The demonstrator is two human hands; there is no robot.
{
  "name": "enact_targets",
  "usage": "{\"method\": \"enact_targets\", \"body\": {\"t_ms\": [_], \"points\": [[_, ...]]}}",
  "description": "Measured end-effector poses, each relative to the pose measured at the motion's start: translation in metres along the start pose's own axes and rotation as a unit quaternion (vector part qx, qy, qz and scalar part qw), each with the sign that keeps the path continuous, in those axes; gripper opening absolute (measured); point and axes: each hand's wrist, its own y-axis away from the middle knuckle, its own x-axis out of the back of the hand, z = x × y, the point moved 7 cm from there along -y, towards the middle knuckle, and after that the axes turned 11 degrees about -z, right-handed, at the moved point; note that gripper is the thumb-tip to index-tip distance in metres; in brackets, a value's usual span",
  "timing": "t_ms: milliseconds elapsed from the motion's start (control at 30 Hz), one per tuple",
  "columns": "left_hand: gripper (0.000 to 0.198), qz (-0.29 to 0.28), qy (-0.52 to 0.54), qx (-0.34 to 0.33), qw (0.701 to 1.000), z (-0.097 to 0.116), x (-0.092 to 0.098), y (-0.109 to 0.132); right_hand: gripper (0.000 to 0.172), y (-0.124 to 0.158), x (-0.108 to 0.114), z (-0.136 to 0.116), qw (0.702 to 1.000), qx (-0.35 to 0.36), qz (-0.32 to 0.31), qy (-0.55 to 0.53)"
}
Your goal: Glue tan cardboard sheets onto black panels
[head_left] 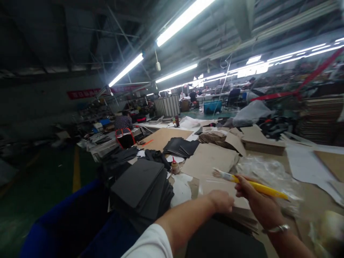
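My right hand is closed round the yellow handle of a paintbrush, with its pale bristles pointing left. To its left, my left hand lies over a stack of beige boards, fingers curled; what they hold, if anything, is hidden. In front of me, below both hands, is a black sheet. Beyond the hands rests a large beige sheet. A small bottle with a red tip stands left of that sheet. Nearer on the left is a tall pile of black sheets.
Crumpled clear plastic lies right of the brush. More black sheets and a brown board are farther back. A blue-rimmed bin stands at lower left. A person in a dotted top is at another table.
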Motion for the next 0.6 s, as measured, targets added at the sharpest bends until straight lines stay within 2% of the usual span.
{"method": "enact_targets", "body": {"t_ms": [100,200,267,333,467,533,600], "points": [[0.026,0.078,0.005,0.023,0.997,0.010,0.001,0.012,0.043,-0.009,-0.035,-0.026,0.991,-0.024,-0.036,-0.130],[0.022,0.153,0.010,0.079,0.985,0.000,0.011,0.035,0.043,-0.005,-0.038,-0.041,0.984,-0.033,-0.044,-0.172],[0.018,0.196,0.019,0.115,0.974,-0.016,0.023,0.058,0.044,0.008,-0.020,-0.041,0.986,-0.036,-0.040,-0.160],[0.015,0.235,0.037,0.144,0.961,-0.034,0.033,0.086,0.046,0.030,0.007,-0.037,0.989,-0.035,-0.023,-0.143],[0.014,0.321,0.096,0.202,0.920,-0.060,0.041,0.140,0.048,0.089,0.059,-0.029,0.994,-0.022,0.060,-0.090],[0.012,0.429,0.118,0.231,0.865,-0.064,0.042,0.167,0.045,0.114,0.069,-0.021,0.994,-0.029,0.087,-0.057],[0.017,0.481,0.123,0.211,0.842,-0.054,0.040,0.180,0.039,0.134,0.068,-0.009,0.994,-0.045,0.089,-0.036]]}}
